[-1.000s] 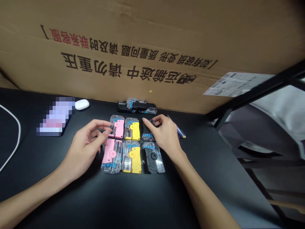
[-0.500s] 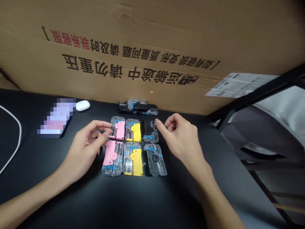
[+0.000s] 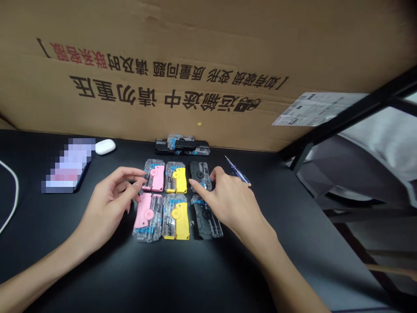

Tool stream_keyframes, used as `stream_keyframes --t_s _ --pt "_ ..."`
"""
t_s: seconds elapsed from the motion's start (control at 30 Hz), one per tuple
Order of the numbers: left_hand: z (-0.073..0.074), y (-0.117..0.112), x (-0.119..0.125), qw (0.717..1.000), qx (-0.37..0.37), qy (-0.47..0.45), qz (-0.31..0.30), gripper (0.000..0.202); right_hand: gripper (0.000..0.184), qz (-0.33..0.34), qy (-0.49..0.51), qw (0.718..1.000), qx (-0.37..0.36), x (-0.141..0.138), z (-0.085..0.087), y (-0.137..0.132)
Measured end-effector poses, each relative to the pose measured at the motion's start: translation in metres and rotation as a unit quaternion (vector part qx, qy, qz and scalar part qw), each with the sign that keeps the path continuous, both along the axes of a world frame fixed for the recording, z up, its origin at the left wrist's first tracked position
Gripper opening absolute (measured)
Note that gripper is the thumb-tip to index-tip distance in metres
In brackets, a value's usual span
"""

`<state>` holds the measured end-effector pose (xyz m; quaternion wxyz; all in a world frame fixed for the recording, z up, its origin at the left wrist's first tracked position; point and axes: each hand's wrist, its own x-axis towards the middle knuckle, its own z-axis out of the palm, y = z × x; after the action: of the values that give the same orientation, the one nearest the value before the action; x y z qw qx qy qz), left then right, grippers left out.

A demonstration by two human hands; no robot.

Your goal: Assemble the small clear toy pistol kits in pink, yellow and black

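Two rows of clear plastic packs lie on the table, each holding a coloured flat object with a round disc. The far row has a pink pack (image 3: pixel 153 175), a yellow pack (image 3: pixel 176 177) and a black pack (image 3: pixel 198 174). The near row repeats this with a pink pack (image 3: pixel 148 217), a yellow pack (image 3: pixel 176 216) and a black pack (image 3: pixel 206 221). My left hand (image 3: pixel 107 204) holds nothing, its curled fingertips at the far pink pack. My right hand (image 3: pixel 228 202) holds nothing, spread over the black packs, with its fingertips on or just above them.
A slim blue pen-like tool (image 3: pixel 237 170) lies beyond my right hand. Further back are stacked black packs (image 3: pixel 181 144) against a printed cardboard box (image 3: pixel 146 87). On the black table (image 3: pixel 81 261) are a white earbud case (image 3: pixel 105 147), a pixelated object (image 3: pixel 67 165) and a white cable (image 3: pixel 9 195).
My right hand has moved left, from beside the black packs to over them, and the blue tool shows again beyond it. My left hand has barely moved. The view has shifted slightly.
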<state>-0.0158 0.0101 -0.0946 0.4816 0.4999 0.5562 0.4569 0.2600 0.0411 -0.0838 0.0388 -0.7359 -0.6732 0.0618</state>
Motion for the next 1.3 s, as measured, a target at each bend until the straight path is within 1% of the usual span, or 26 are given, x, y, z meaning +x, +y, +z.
stream_keyframes --t_s 0.17,0.27,0.37,0.43,0.53,0.67,0.83,1.0,1.17,1.3 --pt "-0.002 0.0 0.0 1.0 0.0 -0.002 0.0 0.038 0.054 -0.009 -0.014 0.999 -0.049 -0.006 0.009 -0.001" --pt "-0.005 0.001 -0.001 1.0 0.005 0.005 0.001 0.037 0.055 -0.023 -0.023 0.997 -0.074 -0.008 0.018 -0.002" --pt "-0.007 0.001 -0.003 1.0 0.016 0.019 0.0 0.036 0.058 -0.031 -0.023 0.994 -0.101 -0.001 0.03 -0.007" --pt "-0.008 0.0 -0.004 0.999 0.026 0.037 0.001 0.036 0.062 -0.02 -0.009 0.991 -0.131 0.007 0.037 -0.011" --pt "-0.007 -0.004 -0.005 0.996 0.047 0.076 0.004 0.034 0.073 0.018 0.006 0.984 -0.178 0.015 0.042 -0.017" --pt "-0.006 -0.008 -0.004 0.994 0.055 0.099 0.0 0.033 0.07 0.046 -0.019 0.975 -0.218 0.012 0.043 -0.022" --pt "-0.004 -0.005 -0.003 0.996 0.046 0.078 0.003 0.034 0.068 0.071 -0.043 0.972 -0.219 0.008 0.042 -0.023" --pt "-0.004 -0.005 -0.003 0.996 0.043 0.072 0.009 0.036 0.066 0.08 -0.071 0.969 -0.222 0.008 0.046 -0.024" --pt "-0.004 -0.005 -0.002 0.997 0.04 0.066 0.012 0.037 0.063 0.083 -0.083 0.966 -0.229 0.0 0.049 -0.023" --pt "-0.002 -0.005 -0.002 0.998 0.035 0.056 0.011 0.037 0.063 0.073 -0.082 0.966 -0.236 -0.002 0.05 -0.022"
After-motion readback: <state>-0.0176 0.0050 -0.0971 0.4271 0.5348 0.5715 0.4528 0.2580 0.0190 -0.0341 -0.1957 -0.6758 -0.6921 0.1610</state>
